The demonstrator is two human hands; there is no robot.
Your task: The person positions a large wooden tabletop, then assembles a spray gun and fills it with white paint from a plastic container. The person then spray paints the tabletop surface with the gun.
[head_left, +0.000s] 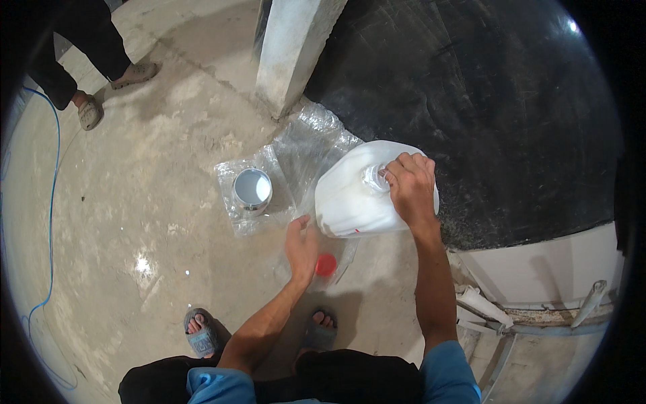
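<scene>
A large white plastic jug (356, 205) stands in front of me with its uncapped neck facing up. My right hand (412, 185) is closed at its top beside the neck, around what seems to be the handle, which the fingers hide. Just off the jug's lower left side is my left hand (301, 249), fingers apart, slightly blurred and holding nothing. A red screw cap (326, 264) lies on clear plastic right beside that hand. To the left of the jug, a shiny metal can (253, 188) with an open top stands upright on a piece of clear plastic sheet (229, 219).
More clear plastic sheet (316, 128) stretches from the jug toward a pale pillar (289, 60). A black surface (484, 114) fills the far right. Pipes (558, 328) lie at the lower right. A person (87, 40) stands far left, near a blue hose (54, 222).
</scene>
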